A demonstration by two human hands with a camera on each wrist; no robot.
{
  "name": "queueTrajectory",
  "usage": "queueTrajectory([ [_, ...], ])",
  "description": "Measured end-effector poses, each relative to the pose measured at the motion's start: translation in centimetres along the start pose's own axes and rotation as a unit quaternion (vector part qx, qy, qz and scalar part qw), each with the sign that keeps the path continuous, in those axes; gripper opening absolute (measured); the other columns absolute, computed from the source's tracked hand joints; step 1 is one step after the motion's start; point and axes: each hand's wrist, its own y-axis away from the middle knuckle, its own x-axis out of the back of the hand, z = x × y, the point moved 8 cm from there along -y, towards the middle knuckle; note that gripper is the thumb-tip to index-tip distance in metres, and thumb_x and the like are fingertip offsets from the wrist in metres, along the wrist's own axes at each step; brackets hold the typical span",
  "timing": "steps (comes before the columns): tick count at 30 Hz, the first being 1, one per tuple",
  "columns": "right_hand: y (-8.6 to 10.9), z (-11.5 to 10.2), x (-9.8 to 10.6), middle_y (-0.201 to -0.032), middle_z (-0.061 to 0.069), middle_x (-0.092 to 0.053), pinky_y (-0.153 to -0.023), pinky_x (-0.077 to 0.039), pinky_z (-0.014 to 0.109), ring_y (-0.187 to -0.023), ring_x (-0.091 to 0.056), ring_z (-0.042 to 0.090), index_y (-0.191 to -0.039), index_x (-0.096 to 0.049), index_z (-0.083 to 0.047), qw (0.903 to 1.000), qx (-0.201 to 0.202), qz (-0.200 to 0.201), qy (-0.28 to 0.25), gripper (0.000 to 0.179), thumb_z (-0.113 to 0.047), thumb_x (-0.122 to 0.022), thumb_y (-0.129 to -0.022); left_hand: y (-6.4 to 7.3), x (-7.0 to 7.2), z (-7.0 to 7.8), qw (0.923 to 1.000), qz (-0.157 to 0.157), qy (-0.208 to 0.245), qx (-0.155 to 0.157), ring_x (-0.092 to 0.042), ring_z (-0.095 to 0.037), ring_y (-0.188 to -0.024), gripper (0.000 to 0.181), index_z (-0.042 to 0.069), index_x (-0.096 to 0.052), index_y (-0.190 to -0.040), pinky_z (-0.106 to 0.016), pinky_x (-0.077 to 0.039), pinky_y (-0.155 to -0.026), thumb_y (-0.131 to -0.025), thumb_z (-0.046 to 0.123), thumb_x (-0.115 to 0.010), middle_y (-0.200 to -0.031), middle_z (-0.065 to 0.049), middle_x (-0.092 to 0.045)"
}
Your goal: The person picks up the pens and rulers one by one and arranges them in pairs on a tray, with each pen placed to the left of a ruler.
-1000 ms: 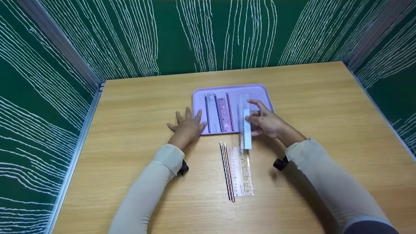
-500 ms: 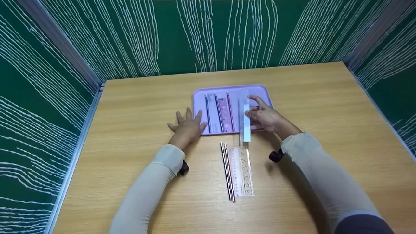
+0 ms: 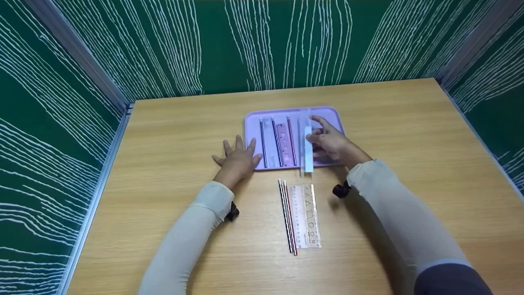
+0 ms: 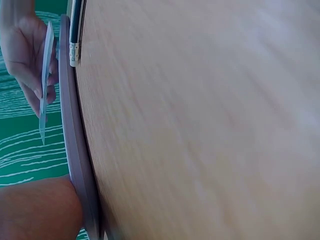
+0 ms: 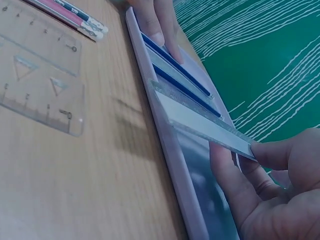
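Ruler [image 3: 308,155] pinched by the nearer right hand [image 3: 333,144], lying frame-left of it, long axis running up-down over the tray [image 3: 334,118]; left hand [image 3: 237,161] spread, farther off.

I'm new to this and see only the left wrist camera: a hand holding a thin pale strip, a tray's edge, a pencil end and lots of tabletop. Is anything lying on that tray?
Observer: Yes, the head view shows three pencils lying on the lilac tray.
Visitor: I barely see the left hand. How does it lie?
Observer: Its fingers are spread at the tray's near left corner.
Visitor: Is there anything on the table besides that pencil end?
Observer: Yes, clear rulers lie near it.
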Motion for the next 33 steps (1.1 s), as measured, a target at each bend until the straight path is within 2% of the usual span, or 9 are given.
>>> queueTrajectory([
  [10,-1.0,-0.2,0.2,-0.118,0.004,-0.043,-0.077,-0.063,0.041,-0.099,-0.058,0.022,-0.164,-0.012,-0.038,0.9996,-0.008,0.009,0.025,0.076,-0.01,-0.052,-0.105,0.0,0.0,0.0,1.0,0.002,0.001,0.0,0.014,-0.054,-0.153,0.064,0.041,-0.014,-0.163,-0.089,0.002,-0.105,-0.106,0.06,-0.034,-0.173,-0.011,0.007],
  [18,-1.7,-0.6,0.0,-0.113,0.002,-0.045,-0.066,-0.061,0.034,-0.086,-0.057,0.017,-0.164,-0.014,-0.034,0.9994,-0.004,0.016,0.03,0.073,-0.013,-0.052,-0.106,-0.2,-0.1,-0.1,1.0,0.002,-0.004,-0.002,0.013,-0.054,-0.153,0.064,0.041,-0.013,-0.163,-0.09,0.0,-0.104,-0.106,0.061,-0.034,-0.173,-0.011,0.006],
  [26,-2.2,-1.1,-0.3,-0.115,0.003,-0.044,-0.071,-0.061,0.039,-0.091,-0.056,0.02,-0.164,-0.017,-0.035,0.9981,-0.003,0.041,0.045,0.07,-0.011,-0.05,-0.107,-0.2,0.0,-0.2,1.0,0.003,-0.004,-0.001,0.012,-0.055,-0.153,0.065,0.042,-0.014,-0.163,-0.09,-0.001,-0.104,-0.105,0.062,-0.034,-0.174,-0.012,0.006],
  [33,-2.2,-1.0,-0.7,-0.114,0.004,-0.045,-0.076,-0.063,0.042,-0.093,-0.06,0.021,-0.165,-0.015,-0.031,0.9974,-0.006,0.035,0.063,0.07,-0.011,-0.05,-0.107,-0.1,-0.1,-0.3,1.0,0.005,0.0,0.0,0.013,-0.054,-0.153,0.065,0.041,-0.013,-0.163,-0.089,0.001,-0.105,-0.105,0.062,-0.034,-0.173,-0.011,0.008],
])
